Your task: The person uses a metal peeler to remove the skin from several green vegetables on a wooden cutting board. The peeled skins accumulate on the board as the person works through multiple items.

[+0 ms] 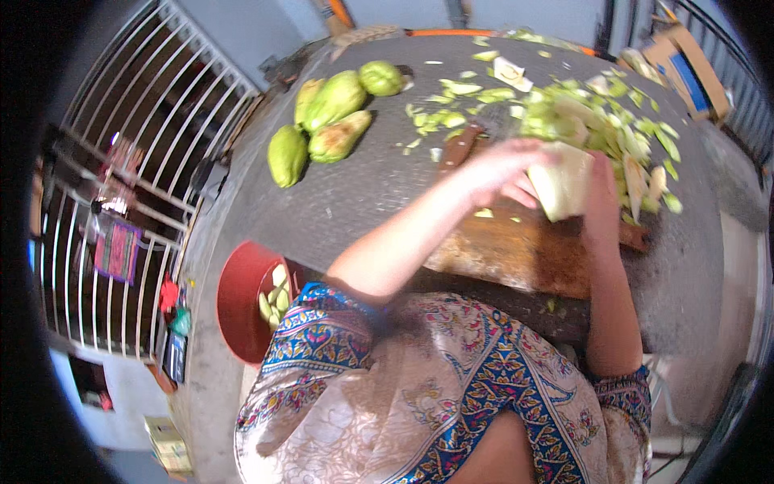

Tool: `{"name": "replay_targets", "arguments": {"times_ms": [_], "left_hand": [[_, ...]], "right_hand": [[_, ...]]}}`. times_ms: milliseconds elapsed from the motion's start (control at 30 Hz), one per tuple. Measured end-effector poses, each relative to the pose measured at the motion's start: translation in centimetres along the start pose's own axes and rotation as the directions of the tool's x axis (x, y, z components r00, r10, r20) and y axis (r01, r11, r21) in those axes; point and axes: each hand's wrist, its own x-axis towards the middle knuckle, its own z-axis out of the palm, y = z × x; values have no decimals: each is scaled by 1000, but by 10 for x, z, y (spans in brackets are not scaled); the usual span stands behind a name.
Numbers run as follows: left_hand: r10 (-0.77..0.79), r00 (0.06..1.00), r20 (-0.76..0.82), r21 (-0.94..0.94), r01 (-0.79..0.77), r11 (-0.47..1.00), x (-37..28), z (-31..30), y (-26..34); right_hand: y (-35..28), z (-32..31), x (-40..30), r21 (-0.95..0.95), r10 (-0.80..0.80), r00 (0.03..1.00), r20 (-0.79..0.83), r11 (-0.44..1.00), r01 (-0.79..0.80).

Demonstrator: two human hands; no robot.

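My left hand (508, 172) and my right hand (601, 202) grip a pale, peeled chayote piece (559, 187) from its two sides. They hold it just above a worn wooden cutting board (502, 254), in front of my body. Left of the held piece, a brown wooden handle (461, 148), probably a knife's, rests by the far edge of the board. Beyond my hands spreads a heap of green peelings (617, 121), with some paler pieces among them. Motion blurs both hands, and my left forearm hides part of the board.
Several whole green chayotes (334, 100) lie at the left back of the dark table (363, 212). A red bucket (242, 302) with pale cut pieces (277, 296) stands by its near left edge. A cardboard box (689, 66) is at the right back; a white barred gate (151, 121) stands left.
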Motion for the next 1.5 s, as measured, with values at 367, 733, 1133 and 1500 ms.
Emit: {"name": "replay_targets", "arguments": {"times_ms": [367,733,1133,1500], "left_hand": [[215,473,-854,-135,-601,788,-196,-133,-30],[-284,-253,-925,142,-922,359,-521,-342,-202],[542,632,-553,551,-210,807,-161,-119,-10],[431,821,-374,880,167,445,-2,-97,-31]], "right_hand": [[-48,11,-18,29,69,989,129,997,-73],[-38,18,-19,26,132,977,169,990,-138],[-41,20,-28,46,172,949,264,980,-191],[-47,28,-37,-10,264,763,590,948,-320]]}}
